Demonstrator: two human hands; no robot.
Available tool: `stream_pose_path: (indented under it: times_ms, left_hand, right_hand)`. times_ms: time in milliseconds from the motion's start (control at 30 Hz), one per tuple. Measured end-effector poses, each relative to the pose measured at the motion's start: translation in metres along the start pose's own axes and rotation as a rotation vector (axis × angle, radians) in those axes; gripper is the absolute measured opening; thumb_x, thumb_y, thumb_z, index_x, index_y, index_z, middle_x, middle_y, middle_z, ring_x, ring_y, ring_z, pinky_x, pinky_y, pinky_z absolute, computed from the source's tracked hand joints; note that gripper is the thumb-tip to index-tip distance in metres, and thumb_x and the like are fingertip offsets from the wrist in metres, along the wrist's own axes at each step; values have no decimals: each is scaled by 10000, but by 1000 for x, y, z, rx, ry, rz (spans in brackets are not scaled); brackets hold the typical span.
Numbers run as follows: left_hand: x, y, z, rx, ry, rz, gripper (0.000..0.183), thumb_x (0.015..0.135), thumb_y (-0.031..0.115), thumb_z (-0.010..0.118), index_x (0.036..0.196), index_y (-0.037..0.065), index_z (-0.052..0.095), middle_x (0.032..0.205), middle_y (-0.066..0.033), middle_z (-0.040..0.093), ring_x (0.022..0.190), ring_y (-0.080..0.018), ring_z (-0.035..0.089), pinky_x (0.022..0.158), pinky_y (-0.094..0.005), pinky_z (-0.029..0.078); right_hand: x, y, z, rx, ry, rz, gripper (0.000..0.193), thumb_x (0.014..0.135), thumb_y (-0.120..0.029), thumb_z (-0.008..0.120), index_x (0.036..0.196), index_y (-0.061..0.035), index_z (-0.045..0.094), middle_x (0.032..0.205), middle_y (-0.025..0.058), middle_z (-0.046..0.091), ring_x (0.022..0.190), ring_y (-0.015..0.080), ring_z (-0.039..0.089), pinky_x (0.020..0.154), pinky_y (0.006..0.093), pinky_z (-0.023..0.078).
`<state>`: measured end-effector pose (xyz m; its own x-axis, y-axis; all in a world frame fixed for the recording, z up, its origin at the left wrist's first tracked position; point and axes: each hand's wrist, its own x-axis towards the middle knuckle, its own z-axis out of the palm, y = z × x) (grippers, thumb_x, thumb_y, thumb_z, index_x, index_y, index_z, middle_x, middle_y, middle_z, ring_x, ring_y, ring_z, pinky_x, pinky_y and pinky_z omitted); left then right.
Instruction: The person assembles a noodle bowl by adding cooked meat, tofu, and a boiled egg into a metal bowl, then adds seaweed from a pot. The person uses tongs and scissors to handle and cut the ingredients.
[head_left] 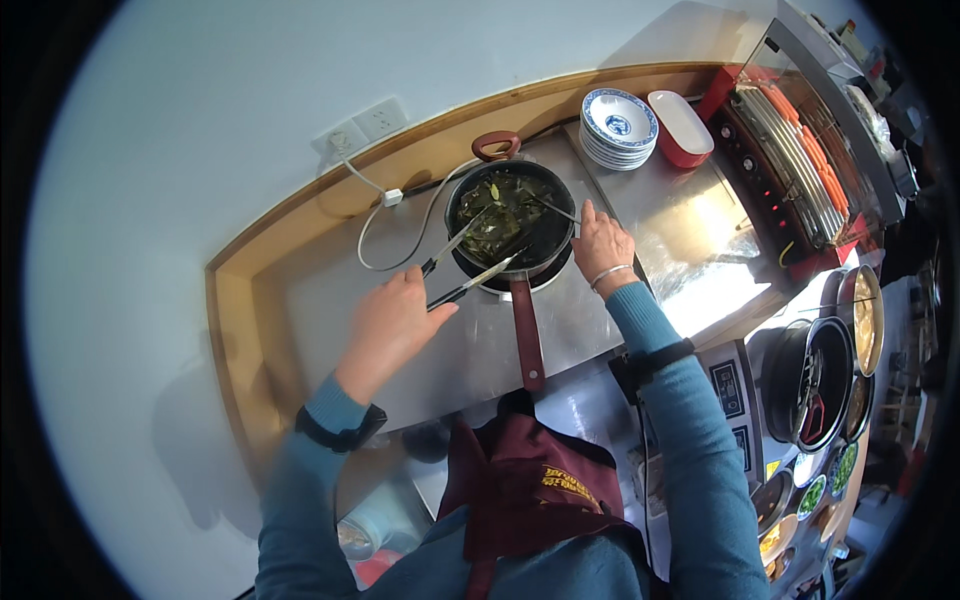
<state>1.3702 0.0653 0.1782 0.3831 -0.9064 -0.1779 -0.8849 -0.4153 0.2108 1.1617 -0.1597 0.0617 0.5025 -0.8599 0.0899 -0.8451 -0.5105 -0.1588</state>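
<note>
A black pan with a long dark red handle sits on the metal counter. Dark green leafy food in liquid covers much of its inside. My left hand is closed around tongs with black grips and metal arms; the arms are spread and reach over the pan from its left side. To the pan's right, my right hand grips a thin metal utensil. Its far end goes into the food, so I cannot tell what kind it is.
Behind stand stacked blue-and-white bowls, a red-and-white oblong dish and a hot dog roller grill with sausages. A white cable runs left of the pan from a wall socket. At right are a black pot and several food bowls.
</note>
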Motion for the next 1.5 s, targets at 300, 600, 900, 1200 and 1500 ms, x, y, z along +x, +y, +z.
stream_pose_path:
  times_ms: [300,600,900,1200,1500]
  left_hand:
    - [32,-4,16,-8,20,29,573,830,436,773,1087,-53,620,965,-234,690,905,-399,684,767,-468,548]
    - [28,20,15,-90,-2,-55,446,834,375,782,1068,8,684,847,-131,691,775,-270,659,724,-382,515]
    - [26,22,27,-62,42,-146,537,785,362,828,1150,0,676,866,-132,703,803,-251,680,740,-353,527]
    - [22,25,27,-71,30,-139,499,809,322,819,1155,-3,667,855,-99,675,790,-209,646,737,-344,519]
    - [12,25,24,-234,63,-163,478,818,283,814,1160,-15,663,921,-131,690,852,-207,645,773,-335,527]
  right_hand:
    - [-111,6,102,1380,-389,985,240,931,-170,685,1093,6,665,856,127,713,791,237,722,704,353,588]
    - [-111,-86,187,2427,-335,1001,158,962,-78,625,1060,46,611,944,176,710,819,269,726,734,364,626]
    - [-110,-122,182,2103,62,1145,269,859,-52,737,1090,17,616,878,98,732,780,208,714,730,330,589]
    - [-112,-141,177,1468,227,996,433,830,-25,672,1231,-74,518,781,78,689,719,233,680,704,379,550]
    - [-137,-129,191,1608,215,879,434,840,-64,660,1262,-71,559,868,55,708,756,162,684,725,322,567]
